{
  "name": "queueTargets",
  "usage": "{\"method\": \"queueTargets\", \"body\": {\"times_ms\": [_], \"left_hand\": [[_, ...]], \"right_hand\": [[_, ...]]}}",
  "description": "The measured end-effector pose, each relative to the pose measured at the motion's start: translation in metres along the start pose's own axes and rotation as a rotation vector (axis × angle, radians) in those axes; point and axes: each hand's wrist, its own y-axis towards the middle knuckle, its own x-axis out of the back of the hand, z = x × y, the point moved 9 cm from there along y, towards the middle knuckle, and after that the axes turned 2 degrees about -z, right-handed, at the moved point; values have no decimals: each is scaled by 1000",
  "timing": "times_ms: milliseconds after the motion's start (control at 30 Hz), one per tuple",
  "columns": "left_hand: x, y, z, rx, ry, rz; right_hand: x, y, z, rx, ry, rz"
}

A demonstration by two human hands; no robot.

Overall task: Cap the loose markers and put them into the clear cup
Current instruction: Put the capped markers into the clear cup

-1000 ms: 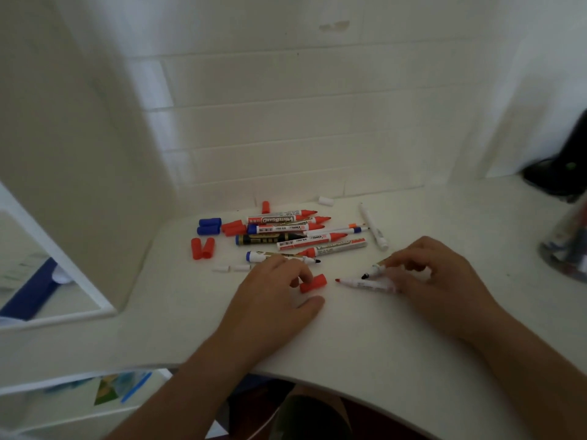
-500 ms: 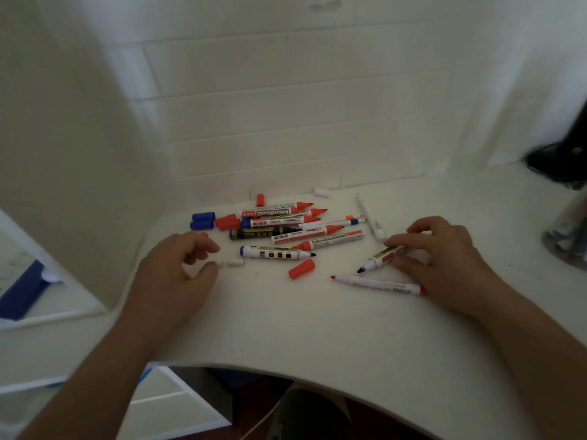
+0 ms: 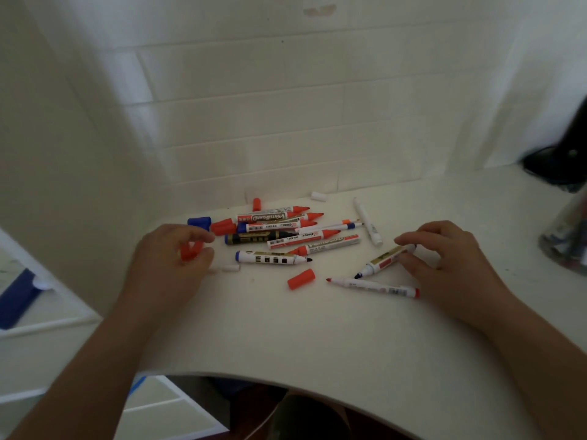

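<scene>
Head view: mid-frame, right hand [image 3: 444, 262] pinches a dark-tipped marker [image 3: 382, 260] on the desk, left hand [image 3: 168, 265] curls round red caps [image 3: 190, 250]; marker looks light, stiff, slick, best gripped mid-barrel.

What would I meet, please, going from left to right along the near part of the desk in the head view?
Left hand → small white cap → loose red cap → thin red-tipped marker → right hand → clear cup.
</scene>
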Motion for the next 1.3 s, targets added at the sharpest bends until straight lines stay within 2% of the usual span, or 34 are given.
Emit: {"method": "queueTargets", "body": {"times_ms": [167,767,900,967,1100,1300], "left_hand": [[-8,0,28,78,83,74],[-13,-2,17,13,-32,49],[-10,22,-42,-174,15,29],[-23,43,-89,-295,58,74],[-92,90,-151,-385,89,270],[-192,128,-164,-470,438,497]], "right_hand": [[-3,-2,8,16,-20,16],[3,-2,18,-24,-74,10],[6,38,35,-100,-127,51],[-5,61,45,-176,-140,166],[-29,86,45,-269,-240,320],[-38,111,22,-299,-300,336]]}}
